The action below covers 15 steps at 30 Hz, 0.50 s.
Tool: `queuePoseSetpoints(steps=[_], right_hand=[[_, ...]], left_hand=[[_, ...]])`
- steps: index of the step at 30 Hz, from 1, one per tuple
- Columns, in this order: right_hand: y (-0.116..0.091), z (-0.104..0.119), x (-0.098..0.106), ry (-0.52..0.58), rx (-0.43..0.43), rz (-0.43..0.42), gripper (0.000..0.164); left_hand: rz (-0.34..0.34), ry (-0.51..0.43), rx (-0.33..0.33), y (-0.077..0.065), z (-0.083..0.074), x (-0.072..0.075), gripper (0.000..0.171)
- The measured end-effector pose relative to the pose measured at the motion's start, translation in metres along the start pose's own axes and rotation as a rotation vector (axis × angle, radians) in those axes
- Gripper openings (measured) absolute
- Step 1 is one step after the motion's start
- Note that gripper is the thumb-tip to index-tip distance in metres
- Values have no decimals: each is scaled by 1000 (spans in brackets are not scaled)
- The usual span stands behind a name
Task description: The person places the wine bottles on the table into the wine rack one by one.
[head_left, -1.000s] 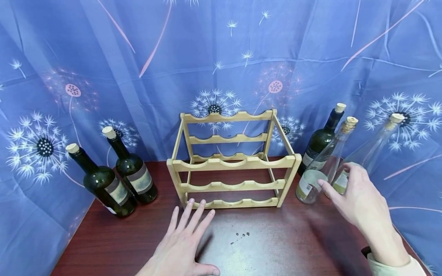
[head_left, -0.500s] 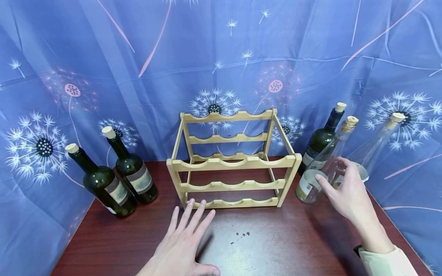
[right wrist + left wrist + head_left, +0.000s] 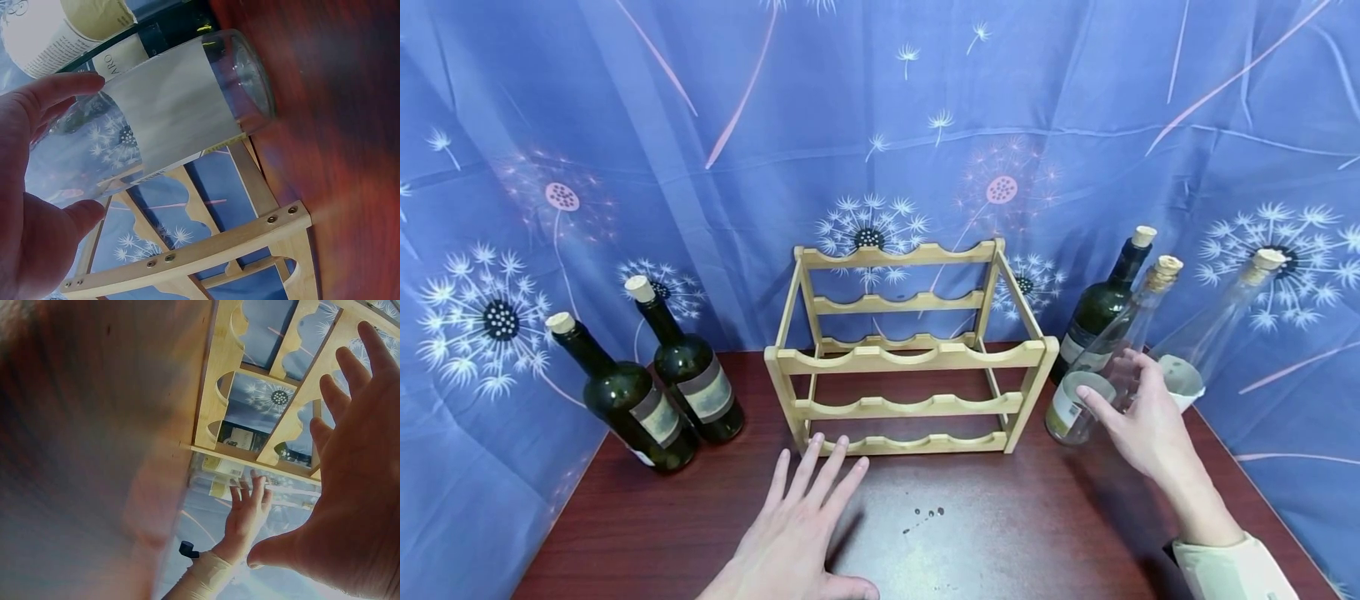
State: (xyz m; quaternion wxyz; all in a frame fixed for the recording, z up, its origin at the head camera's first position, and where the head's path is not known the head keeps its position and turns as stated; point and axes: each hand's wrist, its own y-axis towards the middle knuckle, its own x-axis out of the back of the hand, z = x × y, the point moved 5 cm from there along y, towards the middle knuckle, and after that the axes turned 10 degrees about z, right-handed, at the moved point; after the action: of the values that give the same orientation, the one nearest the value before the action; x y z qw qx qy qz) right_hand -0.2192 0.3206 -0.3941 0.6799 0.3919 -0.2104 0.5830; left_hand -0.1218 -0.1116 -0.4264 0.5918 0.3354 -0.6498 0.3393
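My right hand (image 3: 1150, 433) curls its thumb and fingers around the upper body of a clear glass bottle (image 3: 1063, 408), corked and upright, right of the rack. Seen in the right wrist view, the thumb lies on one side of this bottle (image 3: 175, 109) and the fingers on the other; its pale label shows between hand and base. My left hand (image 3: 793, 525) holds nothing, its fingers spread. Its fingertips overlap the lowest front rail of the wooden wine rack (image 3: 910, 358) in the head view. No bottles lie in the rack.
Close by the held bottle stand a second clear bottle (image 3: 1213, 329) and a dark green bottle (image 3: 1101, 304), both corked. Two green corked bottles, one outer (image 3: 625, 392) and one inner (image 3: 688, 367), stand left of the rack. Dark spots (image 3: 928, 511) mark the tabletop (image 3: 1000, 533); a blue curtain (image 3: 865, 100) hangs behind.
My right hand has moved left, from beside the second clear bottle onto the nearer clear bottle, and its grasp has closed in. My left hand has stayed in place.
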Motion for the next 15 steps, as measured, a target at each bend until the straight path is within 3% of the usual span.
queuePoseSetpoints(steps=[15], right_hand=[[-4,3,2,6,13,17,71]], left_hand=[[-3,-8,-1,0,1,-2,117]])
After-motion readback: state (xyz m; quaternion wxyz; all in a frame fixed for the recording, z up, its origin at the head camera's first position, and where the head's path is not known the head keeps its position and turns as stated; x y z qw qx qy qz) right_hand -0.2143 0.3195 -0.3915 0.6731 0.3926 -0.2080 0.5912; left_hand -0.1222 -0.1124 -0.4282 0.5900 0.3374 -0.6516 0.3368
